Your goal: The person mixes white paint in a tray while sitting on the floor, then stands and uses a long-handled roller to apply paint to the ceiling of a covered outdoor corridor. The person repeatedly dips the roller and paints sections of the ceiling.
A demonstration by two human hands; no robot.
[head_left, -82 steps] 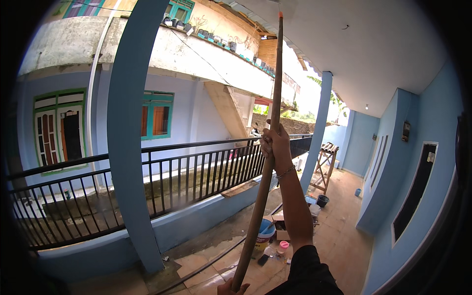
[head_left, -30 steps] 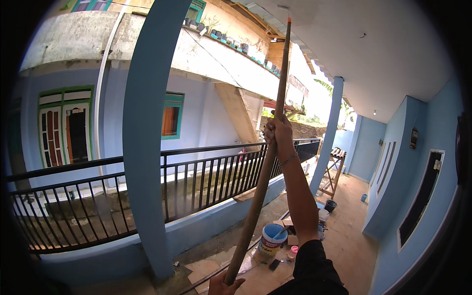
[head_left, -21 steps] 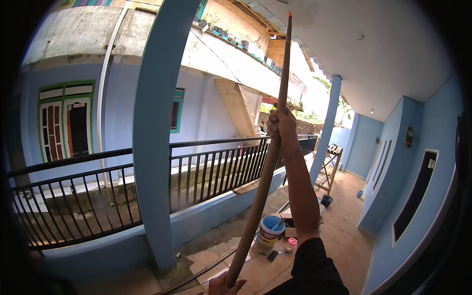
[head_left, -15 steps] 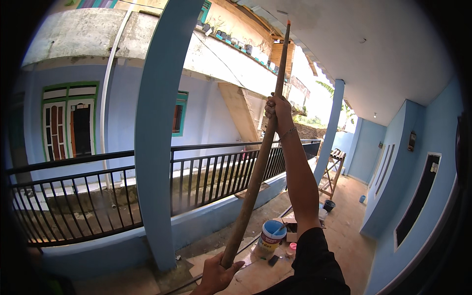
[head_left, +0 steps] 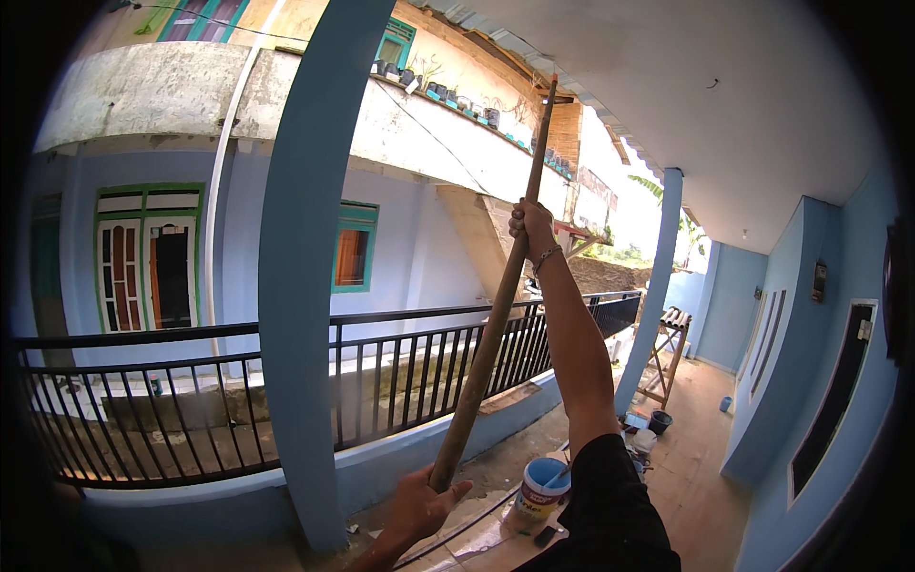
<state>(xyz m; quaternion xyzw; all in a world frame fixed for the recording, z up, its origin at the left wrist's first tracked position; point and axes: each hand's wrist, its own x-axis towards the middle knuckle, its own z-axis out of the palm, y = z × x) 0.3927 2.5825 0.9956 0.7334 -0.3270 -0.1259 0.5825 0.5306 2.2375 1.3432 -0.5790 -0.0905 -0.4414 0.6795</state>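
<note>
A long wooden pole (head_left: pixel 488 353) slants up and away from me toward the white ceiling (head_left: pixel 705 114). Its far tip, tinged orange, appears beside the ceiling's outer edge; what sits on that tip is too small to make out. My right hand (head_left: pixel 534 225) is wrapped round the pole at mid-length, arm stretched out. Lower down, my left hand (head_left: pixel 419 507) grips the thick near end, thumb along its side. Below my right forearm, a paint bucket (head_left: pixel 539 491) stands on the floor with a tool handle leaning in it, partly hidden by my sleeve.
A blue pillar (head_left: pixel 310 286) rises close on my left, joined to a black railing (head_left: pixel 410 381). Farther along stand another blue pillar (head_left: pixel 653 286), a wooden trestle (head_left: pixel 664 357) and a dark pail (head_left: pixel 660 421). A blue wall (head_left: pixel 801 381) with windows runs along the right.
The pole's tip now appears lower in the picture, nearer the ceiling's outer edge. The whole view has shifted slightly, while both hands keep their hold.
</note>
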